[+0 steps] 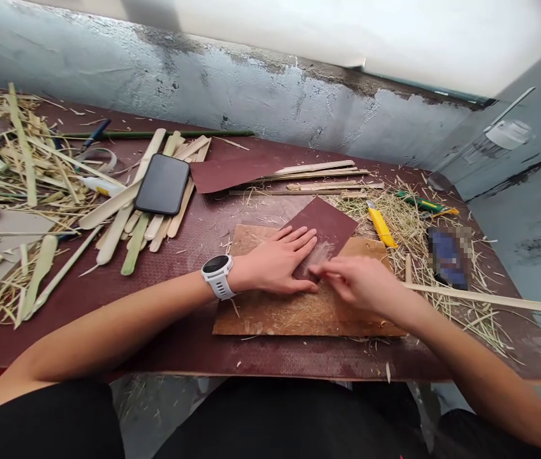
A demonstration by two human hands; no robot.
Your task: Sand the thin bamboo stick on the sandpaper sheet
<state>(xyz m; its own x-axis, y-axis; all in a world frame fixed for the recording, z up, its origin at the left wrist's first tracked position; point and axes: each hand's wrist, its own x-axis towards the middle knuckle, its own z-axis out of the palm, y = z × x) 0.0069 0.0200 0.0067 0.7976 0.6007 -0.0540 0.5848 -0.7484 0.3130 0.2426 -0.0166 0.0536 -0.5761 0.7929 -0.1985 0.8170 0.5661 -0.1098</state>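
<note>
- The left hand's (277, 262) fingers (302, 241) lie straight and slightly spread, open and flat, pressing on the near left corner of the sandpaper (328, 226); they grip nothing.
- The thumb lies along the near side of that hand and points right, toward the other hand.
- The right hand's (361, 282) fingertips (321, 271) are drawn together in a pinch at the sheet's near edge, just beside the left thumb. That spot is blurred, so I cannot tell whether anything sits between them.
- The sandpaper, dark red-brown, lies turned like a diamond on a board (294, 315), with a pale rubbed patch by the fingertips.
- The left palm faces down and its heel rests on the board. The wrist is straight and wears a white watch (217, 275). The bare forearm runs back to the lower left.
- The right wrist bends slightly inward, knuckles up, and the forearm comes in from the lower right.
- A long strip (495, 299) runs from near the right wrist out to the right edge.
- The board sits at the near middle of the table (175, 331).
- A yellow knife (381, 226) lies just right of the sandpaper, among shavings (418, 245).
- A phone (163, 185) rests on slats (117, 226) to the far left, and a second sheet (232, 173) lies beside it.
</note>
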